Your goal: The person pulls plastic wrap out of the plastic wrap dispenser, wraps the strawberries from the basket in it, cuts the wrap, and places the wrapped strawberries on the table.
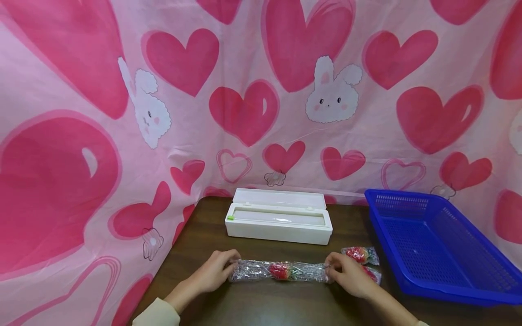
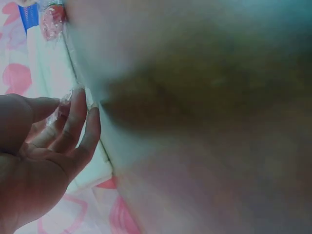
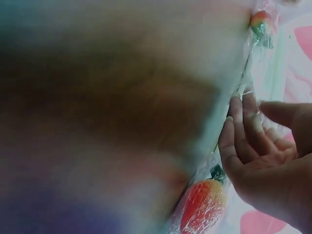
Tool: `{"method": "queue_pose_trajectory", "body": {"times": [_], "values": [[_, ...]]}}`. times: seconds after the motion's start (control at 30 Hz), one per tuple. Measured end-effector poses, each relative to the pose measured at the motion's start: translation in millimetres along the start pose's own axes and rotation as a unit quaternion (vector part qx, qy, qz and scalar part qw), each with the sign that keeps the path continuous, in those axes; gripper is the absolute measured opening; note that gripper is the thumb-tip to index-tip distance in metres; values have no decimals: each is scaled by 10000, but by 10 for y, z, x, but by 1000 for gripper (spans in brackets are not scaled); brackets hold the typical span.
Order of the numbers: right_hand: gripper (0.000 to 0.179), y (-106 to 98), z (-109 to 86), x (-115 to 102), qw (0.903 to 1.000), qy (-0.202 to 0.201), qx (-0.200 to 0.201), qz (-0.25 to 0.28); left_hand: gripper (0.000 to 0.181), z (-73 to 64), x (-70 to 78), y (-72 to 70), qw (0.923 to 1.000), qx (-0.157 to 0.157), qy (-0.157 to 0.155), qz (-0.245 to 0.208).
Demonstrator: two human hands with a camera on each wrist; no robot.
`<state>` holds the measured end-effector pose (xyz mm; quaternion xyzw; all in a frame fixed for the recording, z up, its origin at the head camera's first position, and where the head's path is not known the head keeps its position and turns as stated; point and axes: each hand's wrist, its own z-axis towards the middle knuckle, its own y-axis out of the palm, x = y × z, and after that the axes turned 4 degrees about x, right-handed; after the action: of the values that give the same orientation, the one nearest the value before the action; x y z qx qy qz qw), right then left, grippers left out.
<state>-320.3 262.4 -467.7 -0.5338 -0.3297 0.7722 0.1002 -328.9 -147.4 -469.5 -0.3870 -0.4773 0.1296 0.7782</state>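
Observation:
A red strawberry (image 1: pixel 279 270) with a green leafy end lies rolled in clear plastic wrap (image 1: pixel 253 270), whose loose ends stretch out to both sides. My left hand (image 1: pixel 218 270) pinches the left end of the wrap between thumb and fingers. At the other end, my right hand (image 1: pixel 351 274) pinches the film the same way. In the right wrist view, the wrapped strawberry (image 3: pixel 261 22) shows beyond my right fingertips, and another wrapped strawberry (image 3: pixel 202 207) lies near the heel of that hand.
A white cling-film box (image 1: pixel 279 232) with its lid raised stands behind the hands. Two wrapped strawberries, one at the back (image 1: pixel 359 254) and one partly behind my right hand (image 1: pixel 373 274), lie beside a blue plastic basket (image 1: pixel 401 267). A pink heart-print cloth (image 1: pixel 244 59) hangs around the brown table (image 1: pixel 261 303).

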Motion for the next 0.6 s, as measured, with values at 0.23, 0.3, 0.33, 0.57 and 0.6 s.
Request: {"method": "queue_pose_trajectory", "body": {"times": [0.23, 0.3, 0.33, 0.57, 0.6], "values": [[8, 100, 165, 5, 9970, 431, 386, -513, 11, 155, -2, 17, 9992, 19, -159, 378], [9, 134, 195, 5, 9940, 500, 518, -820, 11, 175, -5, 29, 9985, -52, -258, 488], [10, 151, 206, 2, 9921, 536, 570, -981, 12, 177, -6, 34, 9980, -104, -317, 531], [15, 149, 212, -130, 9724, 710, 685, -2116, 18, 142, 57, 21, 9902, 85, -316, 1358], [20, 134, 213, -168, 9663, 707, 695, -2375, 20, 146, 91, 6, 9871, 222, -296, 1558]]}}
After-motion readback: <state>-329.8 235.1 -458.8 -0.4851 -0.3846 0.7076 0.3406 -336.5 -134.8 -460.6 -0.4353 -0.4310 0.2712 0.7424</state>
